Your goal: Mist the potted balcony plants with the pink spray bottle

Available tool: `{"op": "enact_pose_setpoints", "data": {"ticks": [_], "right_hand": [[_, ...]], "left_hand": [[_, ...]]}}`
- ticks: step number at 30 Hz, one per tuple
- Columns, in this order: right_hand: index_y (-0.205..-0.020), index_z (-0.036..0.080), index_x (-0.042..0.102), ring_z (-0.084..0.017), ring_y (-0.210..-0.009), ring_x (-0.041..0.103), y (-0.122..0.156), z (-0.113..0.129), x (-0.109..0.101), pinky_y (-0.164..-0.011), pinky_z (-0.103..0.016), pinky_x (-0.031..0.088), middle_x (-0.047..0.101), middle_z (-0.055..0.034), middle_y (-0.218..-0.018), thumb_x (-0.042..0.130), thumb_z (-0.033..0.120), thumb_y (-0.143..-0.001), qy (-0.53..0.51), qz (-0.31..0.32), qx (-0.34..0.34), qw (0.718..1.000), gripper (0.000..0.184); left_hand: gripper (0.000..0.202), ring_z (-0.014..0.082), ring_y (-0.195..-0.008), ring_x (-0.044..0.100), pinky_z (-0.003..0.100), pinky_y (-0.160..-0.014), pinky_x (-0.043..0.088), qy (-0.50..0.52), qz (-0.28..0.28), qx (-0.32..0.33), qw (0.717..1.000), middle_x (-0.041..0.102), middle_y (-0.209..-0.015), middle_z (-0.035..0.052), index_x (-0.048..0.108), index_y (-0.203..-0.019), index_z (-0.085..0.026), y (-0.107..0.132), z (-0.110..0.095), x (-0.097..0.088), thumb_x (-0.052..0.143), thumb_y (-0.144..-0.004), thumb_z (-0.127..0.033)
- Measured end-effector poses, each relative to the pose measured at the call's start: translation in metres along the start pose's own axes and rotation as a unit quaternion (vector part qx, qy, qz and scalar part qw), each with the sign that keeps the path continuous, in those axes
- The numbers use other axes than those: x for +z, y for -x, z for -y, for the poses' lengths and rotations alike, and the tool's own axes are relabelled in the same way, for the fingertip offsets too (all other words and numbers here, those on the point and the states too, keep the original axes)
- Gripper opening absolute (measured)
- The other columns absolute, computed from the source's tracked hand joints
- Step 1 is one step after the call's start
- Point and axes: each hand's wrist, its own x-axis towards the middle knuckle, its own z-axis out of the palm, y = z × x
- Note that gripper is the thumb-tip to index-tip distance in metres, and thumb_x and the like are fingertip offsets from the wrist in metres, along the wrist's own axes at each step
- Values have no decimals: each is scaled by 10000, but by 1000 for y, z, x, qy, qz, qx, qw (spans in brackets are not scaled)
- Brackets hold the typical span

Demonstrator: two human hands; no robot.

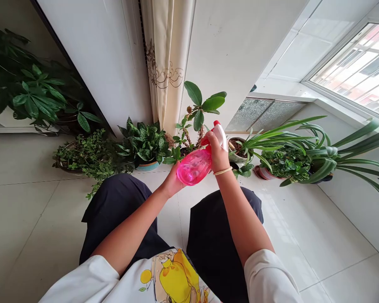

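A pink see-through spray bottle [196, 167] with a white and red spray head is tilted in front of me, its nozzle end up and to the right. My right hand [218, 155] is wrapped round its neck, just under the head. My left hand [173, 182] holds the bottle's base from the left, its fingers mostly hidden behind the bottle. Right behind the bottle stands a potted plant with thorny stems and broad leaves [205, 105]. Left of it is a pot of dark, pale-veined leafy plants [143, 143].
A trailing plant [88, 155] sits at left, beside a dark glossy panel [66, 63]. At right are a long-leaved plant [278, 141], a succulent pot [265, 172] and a strap-leaved plant [328, 164]. A curtain [164, 63] hangs behind; a barred window [360, 63] is at upper right.
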Motion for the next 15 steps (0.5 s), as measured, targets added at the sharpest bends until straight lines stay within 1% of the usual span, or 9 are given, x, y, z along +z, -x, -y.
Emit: {"op": "enact_pose_setpoints", "data": {"ticks": [4,7,10,13,15], "right_hand": [[-1166,282,614,-182,-855,625,8,9,-1,-801,-366,534,642,-9,-898,599,532,-895,-13,31,-35,999,370],[-1211,290,610,-189,-904,640,11,6,-2,-832,-379,537,652,-15,-949,588,554,-898,-13,11,-38,999,411],[-1178,279,624,-164,-816,636,13,-3,-5,-834,-367,539,649,-4,-852,554,552,-920,-6,-27,-23,999,382],[-1013,248,645,-129,-645,574,15,-9,-8,-730,-329,534,593,17,-708,557,552,-913,-10,-61,12,998,333],[-904,235,628,-114,-578,529,16,-10,-10,-662,-312,516,562,26,-664,566,565,-898,-19,-77,26,997,335]], "left_hand": [[662,323,-1368,506,436,-1085,452,-8,-2,15,1000,569,-1456,133,536,-1437,-191,1,0,4,632,-883,-540],[646,320,-1389,485,434,-1097,442,-7,7,15,1000,543,-1486,122,536,-1439,-201,2,1,7,624,-891,-532],[630,316,-1359,515,443,-1087,446,-2,-2,1,1000,563,-1465,124,548,-1427,-202,3,5,2,609,-901,-542],[644,305,-1305,562,433,-1057,463,1,-26,-17,1000,615,-1400,143,576,-1399,-175,4,11,-7,593,-902,-584],[666,303,-1282,580,427,-1045,468,5,-27,-25,999,634,-1372,150,567,-1410,-172,5,13,-11,590,-899,-600]]}}
